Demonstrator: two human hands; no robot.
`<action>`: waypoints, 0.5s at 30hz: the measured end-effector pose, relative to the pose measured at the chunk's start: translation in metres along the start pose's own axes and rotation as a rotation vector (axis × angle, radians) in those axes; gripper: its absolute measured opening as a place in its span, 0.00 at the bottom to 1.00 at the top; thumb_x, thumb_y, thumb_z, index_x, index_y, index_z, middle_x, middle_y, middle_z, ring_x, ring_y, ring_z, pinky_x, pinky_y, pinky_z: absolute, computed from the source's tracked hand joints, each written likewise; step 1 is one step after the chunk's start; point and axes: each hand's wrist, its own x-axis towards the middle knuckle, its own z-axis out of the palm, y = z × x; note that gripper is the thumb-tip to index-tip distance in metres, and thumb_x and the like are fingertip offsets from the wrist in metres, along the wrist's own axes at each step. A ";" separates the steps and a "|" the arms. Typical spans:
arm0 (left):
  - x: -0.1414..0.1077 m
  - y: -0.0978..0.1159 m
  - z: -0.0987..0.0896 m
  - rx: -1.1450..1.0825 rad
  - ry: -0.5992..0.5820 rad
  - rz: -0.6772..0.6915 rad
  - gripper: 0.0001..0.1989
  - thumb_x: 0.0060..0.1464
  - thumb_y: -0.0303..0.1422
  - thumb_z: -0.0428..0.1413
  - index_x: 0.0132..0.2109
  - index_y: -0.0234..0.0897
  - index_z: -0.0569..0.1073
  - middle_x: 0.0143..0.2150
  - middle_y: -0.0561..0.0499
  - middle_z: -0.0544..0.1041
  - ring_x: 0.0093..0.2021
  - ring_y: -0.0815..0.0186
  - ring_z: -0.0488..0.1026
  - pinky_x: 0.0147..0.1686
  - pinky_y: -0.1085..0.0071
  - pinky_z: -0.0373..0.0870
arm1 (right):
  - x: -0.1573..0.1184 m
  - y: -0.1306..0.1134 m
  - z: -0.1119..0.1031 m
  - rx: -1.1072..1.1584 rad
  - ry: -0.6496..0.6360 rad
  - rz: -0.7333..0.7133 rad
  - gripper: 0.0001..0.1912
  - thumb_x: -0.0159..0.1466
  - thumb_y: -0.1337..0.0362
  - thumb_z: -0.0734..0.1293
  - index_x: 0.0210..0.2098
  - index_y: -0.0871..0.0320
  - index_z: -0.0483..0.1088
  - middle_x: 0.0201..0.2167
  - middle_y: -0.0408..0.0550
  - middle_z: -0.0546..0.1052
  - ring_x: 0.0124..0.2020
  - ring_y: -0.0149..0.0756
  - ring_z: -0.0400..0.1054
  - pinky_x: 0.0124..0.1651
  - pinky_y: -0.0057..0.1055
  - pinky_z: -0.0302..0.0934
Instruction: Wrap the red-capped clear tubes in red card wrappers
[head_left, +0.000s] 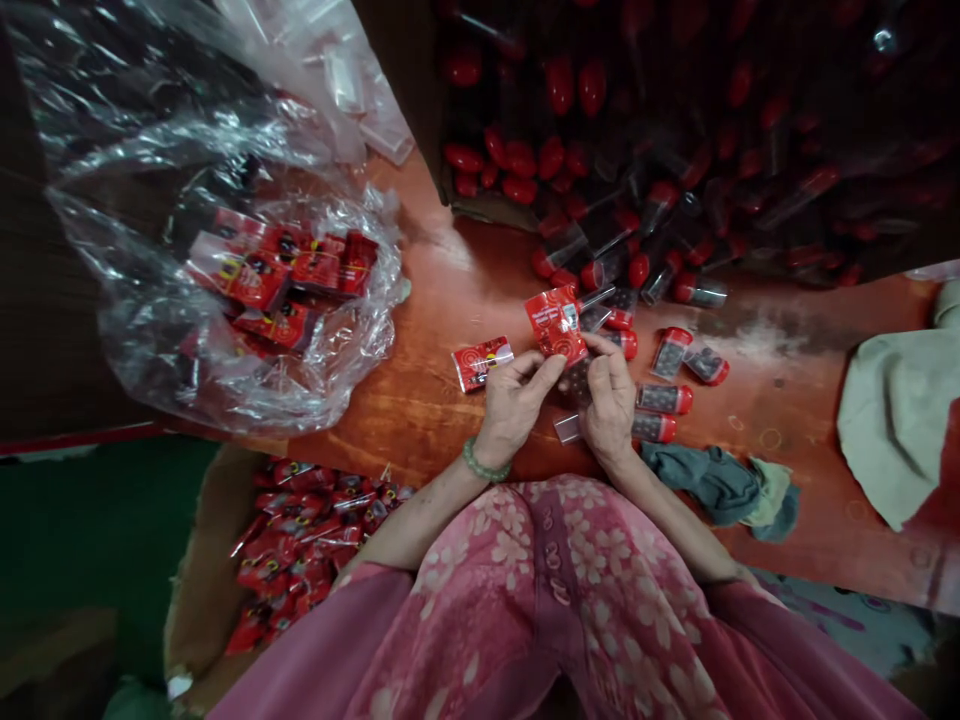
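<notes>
Both my left hand (514,405) and my right hand (610,398) pinch a red foil packet (556,325) in front of me, above the orange wooden table (442,270). A second red foil packet (481,364) lies just left of my left fingers. Several clear tubes with red caps lie to the right of my right hand, including one (664,398) close beside it. Another red-capped tube (652,427) runs under my right palm, its clear end showing at the left. A dark tube (576,382) sits partly hidden behind my fingers.
A cardboard box (465,205) of red-capped tubes fills the top right. A clear plastic bag (337,370) holds red packets at left, and a box (202,590) of packets sits low left. Dark and pale cloths (712,485) lie on the table at right.
</notes>
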 end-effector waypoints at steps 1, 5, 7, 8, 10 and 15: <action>0.001 -0.001 -0.001 -0.047 -0.006 -0.014 0.22 0.50 0.51 0.66 0.28 0.35 0.76 0.23 0.56 0.73 0.24 0.74 0.65 0.29 0.75 0.66 | -0.001 0.000 -0.001 0.035 -0.049 -0.011 0.21 0.68 0.43 0.63 0.53 0.48 0.67 0.33 0.41 0.73 0.28 0.32 0.68 0.34 0.32 0.68; -0.001 -0.002 -0.003 -0.146 -0.055 -0.033 0.19 0.53 0.50 0.65 0.31 0.36 0.78 0.23 0.56 0.73 0.24 0.74 0.66 0.30 0.75 0.66 | -0.002 0.000 -0.004 0.099 -0.127 -0.026 0.19 0.68 0.50 0.66 0.56 0.47 0.65 0.33 0.40 0.73 0.27 0.32 0.68 0.33 0.32 0.67; -0.004 -0.001 -0.001 -0.161 -0.074 -0.013 0.20 0.55 0.49 0.64 0.30 0.36 0.77 0.24 0.55 0.73 0.27 0.73 0.68 0.32 0.75 0.67 | -0.002 0.000 -0.004 0.099 -0.107 -0.028 0.18 0.69 0.51 0.66 0.56 0.47 0.66 0.32 0.40 0.72 0.26 0.32 0.67 0.32 0.32 0.67; -0.004 0.000 0.000 -0.177 -0.079 -0.018 0.20 0.55 0.49 0.64 0.30 0.35 0.77 0.24 0.55 0.72 0.27 0.73 0.68 0.33 0.75 0.67 | -0.002 0.000 -0.004 0.096 -0.099 -0.034 0.18 0.69 0.51 0.65 0.56 0.47 0.66 0.31 0.40 0.72 0.26 0.32 0.67 0.31 0.32 0.67; -0.003 0.002 0.003 -0.224 -0.067 -0.061 0.20 0.52 0.50 0.66 0.31 0.35 0.77 0.24 0.55 0.72 0.25 0.74 0.67 0.30 0.75 0.66 | -0.004 0.002 -0.005 0.075 -0.093 -0.059 0.17 0.69 0.52 0.65 0.56 0.47 0.66 0.32 0.40 0.71 0.27 0.32 0.68 0.32 0.32 0.67; 0.002 0.011 0.009 -0.306 -0.008 -0.170 0.23 0.37 0.47 0.74 0.28 0.34 0.76 0.20 0.57 0.72 0.19 0.77 0.65 0.23 0.78 0.63 | -0.009 0.006 -0.007 -0.085 -0.082 -0.142 0.22 0.70 0.54 0.64 0.62 0.45 0.61 0.44 0.45 0.73 0.29 0.32 0.69 0.36 0.35 0.70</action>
